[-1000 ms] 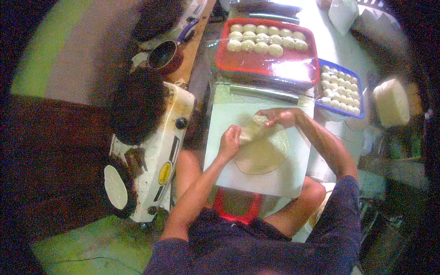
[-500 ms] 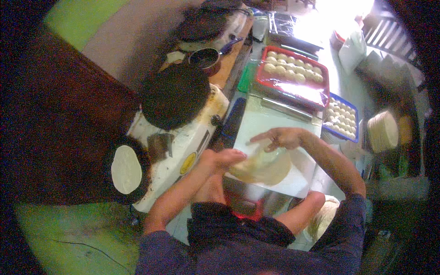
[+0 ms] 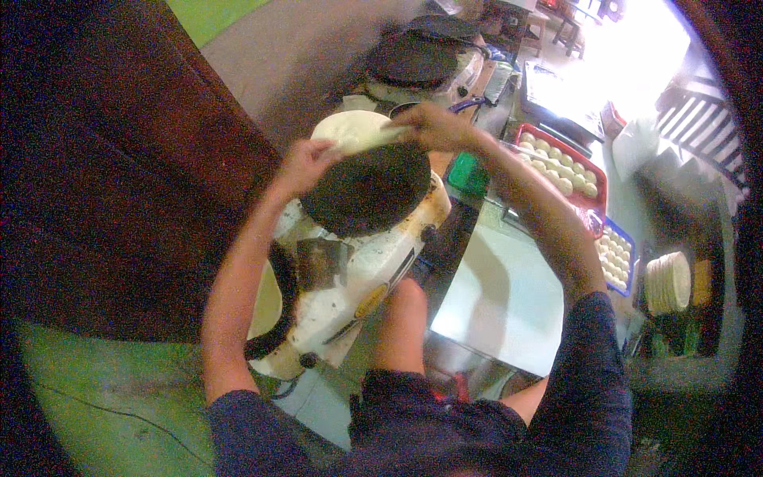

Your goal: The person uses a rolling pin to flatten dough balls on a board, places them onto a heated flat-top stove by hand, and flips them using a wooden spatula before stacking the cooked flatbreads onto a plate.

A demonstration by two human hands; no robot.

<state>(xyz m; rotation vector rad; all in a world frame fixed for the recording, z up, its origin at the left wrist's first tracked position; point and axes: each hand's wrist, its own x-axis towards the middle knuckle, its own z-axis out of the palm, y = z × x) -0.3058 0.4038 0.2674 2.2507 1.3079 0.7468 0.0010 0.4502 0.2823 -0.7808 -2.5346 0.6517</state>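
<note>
A thin pale round of flattened dough (image 3: 350, 131) is stretched between my two hands above the far side of a black round griddle (image 3: 369, 195). My left hand (image 3: 306, 165) pinches its near left edge, while the fingers of my right hand (image 3: 437, 127) close on its right end. The griddle sits on a stained white stove (image 3: 358, 278). On a second dark pan (image 3: 288, 278) at the stove's near left lies another flat dough round (image 3: 269, 302), partly hidden by my left forearm.
Right of the stove is a white board (image 3: 477, 278). Beyond it, a red tray (image 3: 602, 187) and a blue tray (image 3: 633, 256) hold several dough balls. A stack of flatbreads (image 3: 669, 282) stands far right. A green container (image 3: 467, 173) and a saucepan (image 3: 404, 110) are beside the griddle.
Both hands have moved from the white board up and left to the griddle, carrying the flattened dough, which was on the board before. The view has shifted too.
</note>
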